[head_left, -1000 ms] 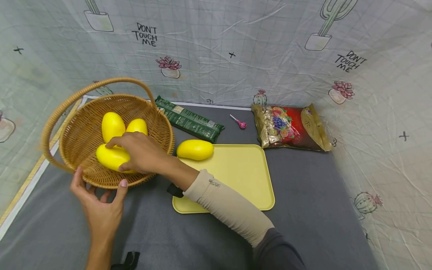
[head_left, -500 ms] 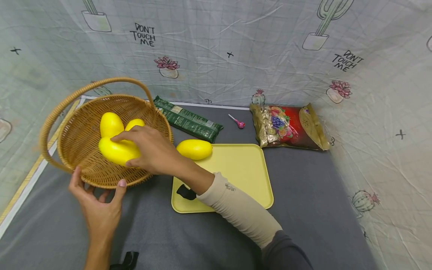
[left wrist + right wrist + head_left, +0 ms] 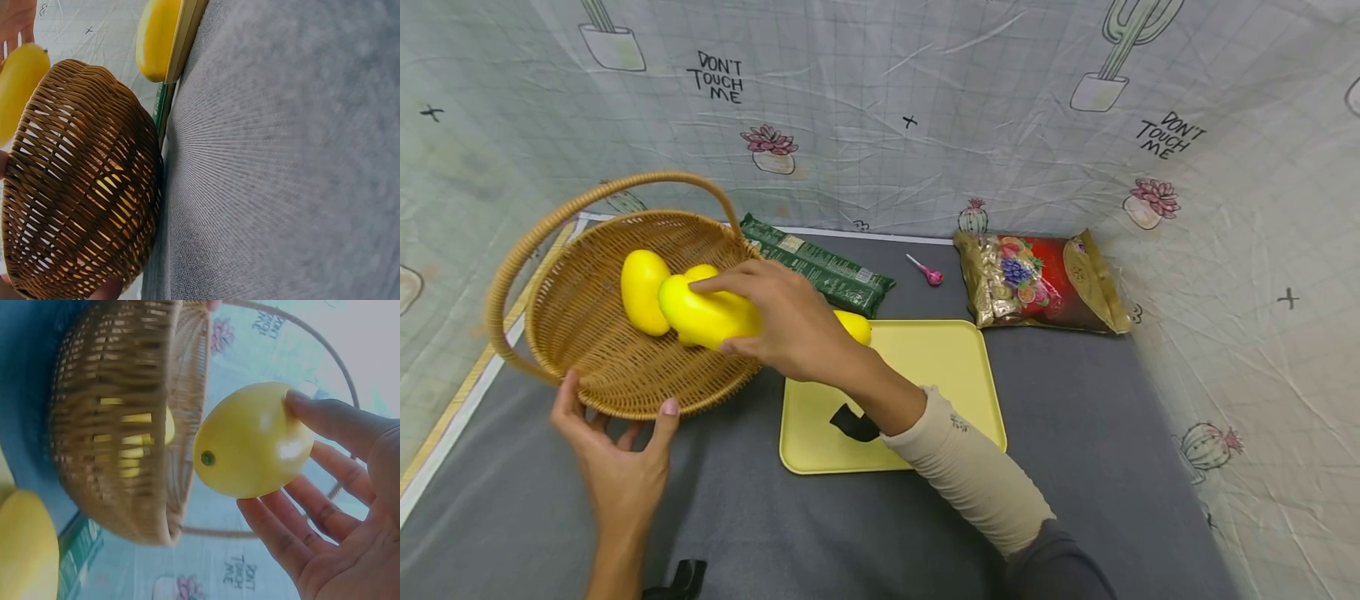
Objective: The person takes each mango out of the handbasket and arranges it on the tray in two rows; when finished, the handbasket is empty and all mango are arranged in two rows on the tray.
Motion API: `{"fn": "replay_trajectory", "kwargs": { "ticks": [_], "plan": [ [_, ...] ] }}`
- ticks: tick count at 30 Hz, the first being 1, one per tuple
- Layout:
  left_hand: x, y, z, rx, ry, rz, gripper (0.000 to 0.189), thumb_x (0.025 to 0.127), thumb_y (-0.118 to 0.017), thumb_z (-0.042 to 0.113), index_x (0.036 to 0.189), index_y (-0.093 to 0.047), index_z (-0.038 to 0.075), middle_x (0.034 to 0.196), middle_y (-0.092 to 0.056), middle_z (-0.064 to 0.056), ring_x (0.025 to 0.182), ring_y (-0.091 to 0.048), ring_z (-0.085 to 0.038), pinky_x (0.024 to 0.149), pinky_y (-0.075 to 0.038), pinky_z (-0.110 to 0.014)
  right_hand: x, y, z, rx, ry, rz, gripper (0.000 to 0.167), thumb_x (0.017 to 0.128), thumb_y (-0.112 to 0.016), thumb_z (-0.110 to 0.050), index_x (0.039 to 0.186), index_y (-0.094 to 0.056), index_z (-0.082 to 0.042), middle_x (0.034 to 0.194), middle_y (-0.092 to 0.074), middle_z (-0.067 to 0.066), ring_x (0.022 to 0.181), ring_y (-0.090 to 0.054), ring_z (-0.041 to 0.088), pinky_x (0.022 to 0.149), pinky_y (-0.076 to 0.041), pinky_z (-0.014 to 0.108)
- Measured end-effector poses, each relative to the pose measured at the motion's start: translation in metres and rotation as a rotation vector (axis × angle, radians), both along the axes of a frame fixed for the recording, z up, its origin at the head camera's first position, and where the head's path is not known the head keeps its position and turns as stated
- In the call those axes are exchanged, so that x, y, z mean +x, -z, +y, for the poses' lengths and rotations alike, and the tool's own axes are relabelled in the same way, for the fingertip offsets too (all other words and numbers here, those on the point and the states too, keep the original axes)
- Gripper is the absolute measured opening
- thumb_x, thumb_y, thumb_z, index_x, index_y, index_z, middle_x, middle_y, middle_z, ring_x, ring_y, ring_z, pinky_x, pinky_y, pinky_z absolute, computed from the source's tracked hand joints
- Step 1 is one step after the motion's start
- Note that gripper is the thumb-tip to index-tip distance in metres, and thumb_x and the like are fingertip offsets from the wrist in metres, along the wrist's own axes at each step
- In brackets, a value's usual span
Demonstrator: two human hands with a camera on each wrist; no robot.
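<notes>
My right hand [image 3: 797, 321] holds a yellow mango [image 3: 707, 312] between thumb and fingers over the right part of a wicker basket [image 3: 572, 308]. In the right wrist view the held mango [image 3: 253, 440] has a green stem spot and is raised outside the basket's mouth. Two more mangoes lie inside the basket: one [image 3: 643, 287] shows fully, the other is mostly hidden behind the held one. My left hand [image 3: 617, 467] grips the near side of the basket, thumb at its rim. Another mango [image 3: 853, 325], partly covered by my right hand, lies at the yellow tray's far left corner.
The yellow tray [image 3: 925, 375] lies right of the basket, under my right forearm. Behind it are a green packet [image 3: 842, 279], a pink lollipop [image 3: 933, 277] and a red and gold candy bag [image 3: 1037, 283]. A printed cloth wall stands at the back. The basket's tall handle [image 3: 625, 187] arches up.
My right hand has lifted the mango from among the others and moved it rightward toward the basket's right rim. The left hand has kept its grip on the basket.
</notes>
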State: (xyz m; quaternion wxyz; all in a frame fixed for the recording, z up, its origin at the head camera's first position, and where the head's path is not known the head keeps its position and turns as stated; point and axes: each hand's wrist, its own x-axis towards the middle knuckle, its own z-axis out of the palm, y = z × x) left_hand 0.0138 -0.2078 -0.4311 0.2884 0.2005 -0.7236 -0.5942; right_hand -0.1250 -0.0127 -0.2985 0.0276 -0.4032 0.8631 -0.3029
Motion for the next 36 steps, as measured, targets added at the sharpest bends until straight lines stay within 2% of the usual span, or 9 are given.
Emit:
{"fn": "replay_trajectory", "kwargs": {
  "ticks": [5,12,15,22,32,36],
  "plan": [
    [-0.001,0.0,0.0,0.013,-0.004,0.019,0.104,0.087,-0.082,0.0,0.166,-0.021,0.029,0.169,-0.023,-0.003,0.146,-0.038,-0.033,0.101,-0.047,-0.035,-0.004,-0.002,0.019,-0.059,0.023,-0.006,0.068,0.085,-0.092,-0.025,0.147,-0.065,-0.026,0.147,-0.064,-0.003,0.135,-0.056,0.016,0.11,-0.045,0.031],
    [-0.001,-0.002,0.0,0.014,-0.006,0.02,0.104,0.086,-0.082,0.0,0.166,-0.021,0.029,0.169,-0.023,-0.003,0.147,-0.038,-0.034,0.103,-0.047,-0.038,-0.009,0.0,0.047,-0.146,0.061,-0.023,0.063,0.086,-0.092,-0.022,0.144,-0.068,-0.023,0.14,-0.066,-0.001,0.122,-0.059,0.015,0.093,-0.053,0.028],
    [-0.001,-0.002,0.0,0.01,-0.009,0.016,0.104,0.086,-0.082,0.001,0.166,-0.021,0.029,0.169,-0.024,-0.003,0.147,-0.038,-0.034,0.104,-0.047,-0.038,-0.012,0.004,0.058,-0.173,0.072,-0.01,0.063,0.084,-0.093,-0.02,0.143,-0.069,-0.022,0.137,-0.068,-0.001,0.121,-0.059,0.016,0.091,-0.053,0.028],
    [0.0,-0.002,0.001,0.008,-0.014,0.004,0.104,0.087,-0.082,0.002,0.166,-0.021,0.03,0.169,-0.023,-0.003,0.146,-0.038,-0.033,0.102,-0.047,-0.036,-0.018,0.014,0.083,-0.183,0.098,0.009,0.065,0.082,-0.094,-0.016,0.141,-0.07,-0.021,0.136,-0.068,0.0,0.122,-0.061,0.019,0.092,-0.056,0.031],
    [-0.001,-0.002,0.001,-0.002,-0.015,-0.002,0.104,0.087,-0.082,0.002,0.166,-0.02,0.031,0.17,-0.023,-0.003,0.146,-0.038,-0.033,0.1,-0.045,-0.035,-0.021,0.025,0.117,-0.17,0.151,-0.05,0.063,0.084,-0.092,-0.011,0.142,-0.069,-0.019,0.137,-0.068,0.002,0.127,-0.062,0.021,0.098,-0.06,0.038],
    [0.0,-0.003,0.001,-0.009,-0.016,-0.012,0.104,0.088,-0.082,0.003,0.167,-0.019,0.031,0.17,-0.022,-0.002,0.146,-0.037,-0.033,0.103,-0.044,-0.038,-0.022,0.031,0.129,-0.168,0.167,-0.051,0.063,0.084,-0.092,-0.009,0.142,-0.069,-0.018,0.137,-0.069,0.002,0.125,-0.064,0.022,0.098,-0.06,0.038]
  ]
}}
